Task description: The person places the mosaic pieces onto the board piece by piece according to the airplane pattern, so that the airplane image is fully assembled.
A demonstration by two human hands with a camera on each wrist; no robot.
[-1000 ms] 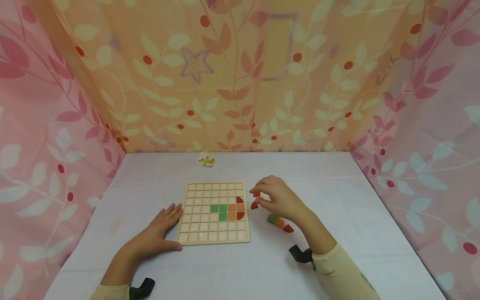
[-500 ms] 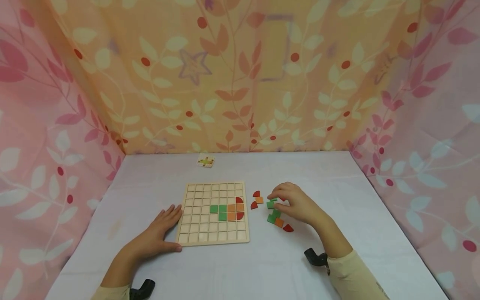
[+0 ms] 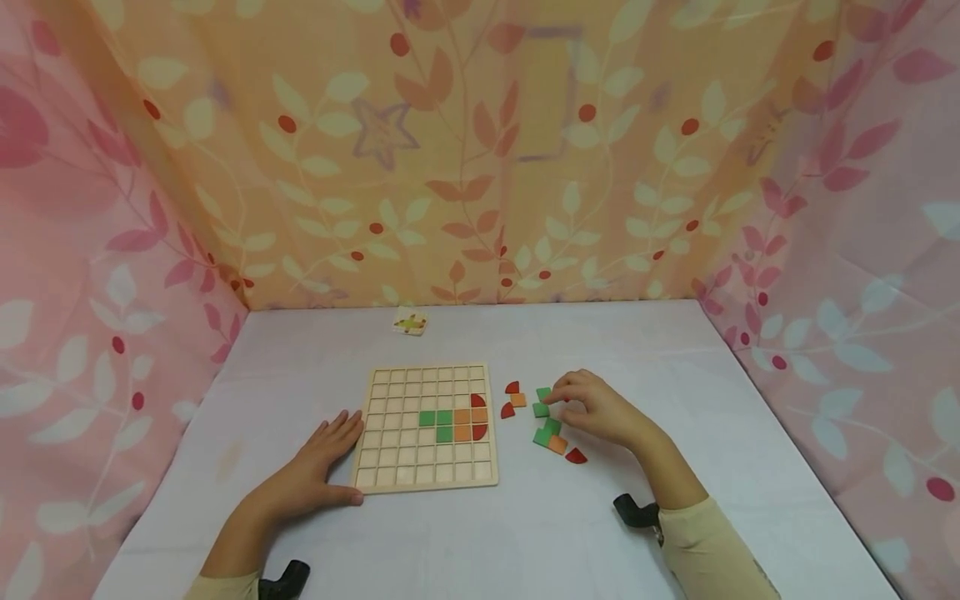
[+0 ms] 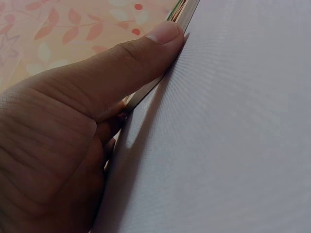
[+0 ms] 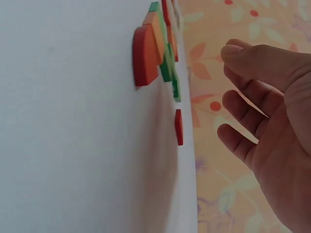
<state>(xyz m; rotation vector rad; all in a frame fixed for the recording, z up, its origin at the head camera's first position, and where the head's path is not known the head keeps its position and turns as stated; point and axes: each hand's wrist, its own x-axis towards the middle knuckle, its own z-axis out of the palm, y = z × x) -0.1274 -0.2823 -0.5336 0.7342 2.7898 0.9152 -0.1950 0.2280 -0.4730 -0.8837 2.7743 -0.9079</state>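
A wooden grid board [image 3: 390, 454] lies on the white table. Several green tiles [image 3: 445, 433], orange tiles [image 3: 462, 424] and two red rounded tiles [image 3: 478, 401] sit in its cells on the right. My left hand [image 3: 315, 462] rests against the board's left side, fingers spread, its thumb along the near corner. In the left wrist view that thumb [image 4: 141, 56] presses at the board's edge. Over the loose tiles right of the board hovers my right hand [image 3: 600, 408], fingers loosely bent, fingertips by a green tile [image 3: 541, 410]. Nothing shows between those fingers in the right wrist view.
Loose red [image 3: 512, 387], orange [image 3: 518, 400] and green tiles lie between board and right hand. Nearer me are another orange tile [image 3: 557, 445] and a red one [image 3: 576, 456]. A small picture card [image 3: 410, 322] lies near the back edge, before a patterned curtain [image 3: 480, 167].
My right hand has moved right, away from the red tiles beside the board, to the green tiles, uncovering the loose ones there. My left hand stays at the board.
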